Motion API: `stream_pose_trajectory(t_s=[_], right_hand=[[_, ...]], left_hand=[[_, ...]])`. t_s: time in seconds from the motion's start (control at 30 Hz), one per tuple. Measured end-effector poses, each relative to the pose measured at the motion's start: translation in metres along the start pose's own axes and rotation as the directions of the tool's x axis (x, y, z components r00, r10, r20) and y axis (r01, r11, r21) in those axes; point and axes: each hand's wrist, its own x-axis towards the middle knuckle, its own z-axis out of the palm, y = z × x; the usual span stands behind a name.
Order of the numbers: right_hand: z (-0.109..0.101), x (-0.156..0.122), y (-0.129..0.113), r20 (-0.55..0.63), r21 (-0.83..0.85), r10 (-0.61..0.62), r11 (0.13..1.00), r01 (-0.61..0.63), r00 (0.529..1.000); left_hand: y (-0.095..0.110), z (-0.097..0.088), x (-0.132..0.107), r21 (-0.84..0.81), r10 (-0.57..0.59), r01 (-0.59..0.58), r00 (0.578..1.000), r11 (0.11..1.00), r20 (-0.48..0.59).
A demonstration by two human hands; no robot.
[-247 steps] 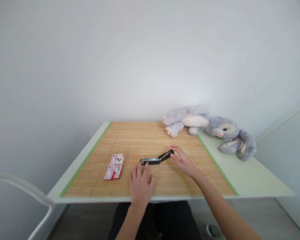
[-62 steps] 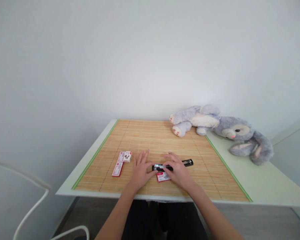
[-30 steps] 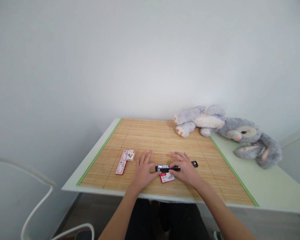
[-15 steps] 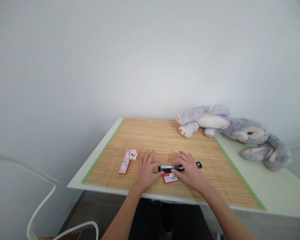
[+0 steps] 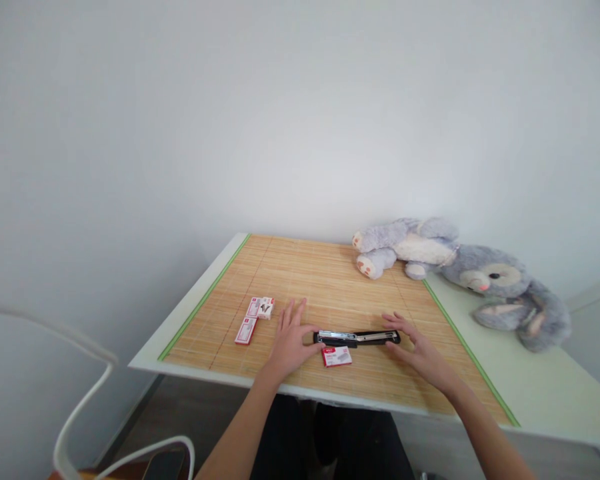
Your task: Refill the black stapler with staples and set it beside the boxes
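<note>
A black stapler [image 5: 357, 337] lies opened out flat on the bamboo mat [image 5: 325, 287], its metal channel showing. My left hand [image 5: 291, 335] rests flat on the mat, fingers spread, its thumb touching the stapler's left end. My right hand [image 5: 419, 347] is open at the stapler's right end, fingertips touching it. A small red and white staple box [image 5: 337, 356] lies just in front of the stapler, between my hands.
Two more staple boxes [image 5: 255, 316] lie on the mat to the left. A grey plush rabbit [image 5: 460, 272] lies at the table's [image 5: 545, 387] back right. A white chair frame [image 5: 85, 407] stands at lower left. A white wall rises behind the table.
My right hand has slid from the stapler's middle to its right end, uncovering the channel. Over the earlier frames one staple box came from the left to lie in front of the stapler.
</note>
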Motion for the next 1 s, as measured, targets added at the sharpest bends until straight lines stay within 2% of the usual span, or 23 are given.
stream_pose_trajectory(t_s=[0.23, 0.47, 0.8, 1.0], right_hand=[[-0.016, 0.01, -0.004, 0.049, -0.107, -0.04, 0.993, 0.045, 0.998], [-0.021, 0.029, -0.042, 0.029, -0.023, -0.111, 0.993, 0.112, 0.993], [0.021, 0.065, -0.085, 0.082, 0.109, -0.242, 0.966, 0.233, 0.967], [0.048, 0.076, -0.092, 0.099, 0.127, -0.304, 0.948, 0.291, 0.947]], left_hand=[[0.001, -0.002, 0.0, -0.012, -0.005, 0.005, 1.0, 1.0, -0.007], [-0.002, 0.0, 0.0, -0.04, 0.01, -0.009, 1.0, 0.999, 0.007], [-0.005, 0.005, 0.001, -0.052, 0.011, -0.012, 1.0, 0.999, -0.006], [-0.006, 0.006, 0.0, -0.047, 0.011, -0.011, 1.0, 0.999, -0.003]])
